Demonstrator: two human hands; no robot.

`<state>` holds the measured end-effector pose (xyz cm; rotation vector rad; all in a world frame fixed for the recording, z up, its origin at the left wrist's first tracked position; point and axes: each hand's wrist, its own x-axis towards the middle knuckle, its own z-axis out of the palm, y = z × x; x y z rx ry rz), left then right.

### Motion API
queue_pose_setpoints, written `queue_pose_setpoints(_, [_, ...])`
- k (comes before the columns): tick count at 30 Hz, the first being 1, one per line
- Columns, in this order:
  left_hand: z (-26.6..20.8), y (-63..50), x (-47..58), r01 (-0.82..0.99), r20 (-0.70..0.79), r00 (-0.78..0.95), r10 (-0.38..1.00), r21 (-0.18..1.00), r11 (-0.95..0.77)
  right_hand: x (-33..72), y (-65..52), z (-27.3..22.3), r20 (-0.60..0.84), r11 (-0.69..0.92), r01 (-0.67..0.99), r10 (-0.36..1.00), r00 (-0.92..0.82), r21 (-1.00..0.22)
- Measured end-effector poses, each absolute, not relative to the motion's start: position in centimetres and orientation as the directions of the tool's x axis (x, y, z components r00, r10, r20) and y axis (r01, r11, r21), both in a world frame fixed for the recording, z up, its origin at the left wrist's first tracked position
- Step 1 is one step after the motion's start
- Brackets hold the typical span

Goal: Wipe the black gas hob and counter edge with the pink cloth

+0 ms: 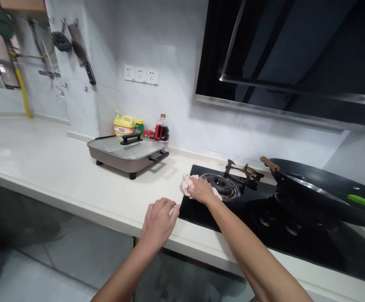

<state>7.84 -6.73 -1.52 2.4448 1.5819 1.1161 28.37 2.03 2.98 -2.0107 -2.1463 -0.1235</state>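
Note:
My right hand (202, 191) presses a crumpled pale pink cloth (187, 183) onto the left edge of the black glass gas stove (201, 214). The fingers curl over the cloth, beside the left burner (220, 184), whose pan support is off. My left hand (159, 217) is at the front of the white countertop (107, 195), just left of the stove's corner. Its fingers are slightly bent, thumb apart, and nothing shows in it. The removed pan support (245, 173) lies at the back of the stove.
A large black wok (314, 188) with wooden handles covers the right burner, a green-handled utensil (364, 202) in it. To the left stands a lidded electric pan (119, 158); behind it are a yellow jug (124, 125) and a dark sauce bottle (161, 130). The range hood (279, 58) hangs overhead.

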Motion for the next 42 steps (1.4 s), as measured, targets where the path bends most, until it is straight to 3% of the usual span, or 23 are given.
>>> queue_pose_setpoints(5, [-1.2,-6.7,7.8,0.769,0.528,0.188,0.828,0.445,-0.459,27.9,1.7,2.8,0.212,0.086,0.993,0.975,-0.069,-0.075])
queue_pose_setpoints(12, [-0.8,-6.5,7.7,0.769,0.509,0.117,0.853,0.497,-0.402,25.7,-5.5,2.2,0.257,0.271,0.961,0.934,-0.249,-0.056])
queue_pose_setpoints(17, [-0.2,-5.6,7.2,0.727,0.421,0.015,0.907,0.618,-0.299,24.5,-9.6,0.6,0.393,0.484,0.869,0.823,-0.411,-0.104])
queue_pose_setpoints(21, [0.1,-5.1,6.9,0.758,0.374,0.03,0.927,0.596,-0.265,26.2,-11.9,-0.3,0.482,0.549,0.821,0.768,-0.421,-0.157])
queue_pose_setpoints(27, [0.1,-5.2,6.8,0.841,0.371,0.081,0.925,0.472,-0.263,34.0,-16.4,-0.3,0.493,0.445,0.87,0.818,-0.297,-0.214])
queue_pose_setpoints(31, [0.2,-5.2,7.0,0.876,0.402,0.134,0.906,0.379,-0.297,41.2,-20.1,-1.0,0.527,0.28,0.928,0.842,-0.115,-0.245])
queue_pose_setpoints(42, [0.3,-5.7,7.6,0.905,0.38,0.195,0.904,0.286,-0.315,61.3,-28.6,-3.9,0.557,-0.191,0.972,0.797,0.234,-0.135])
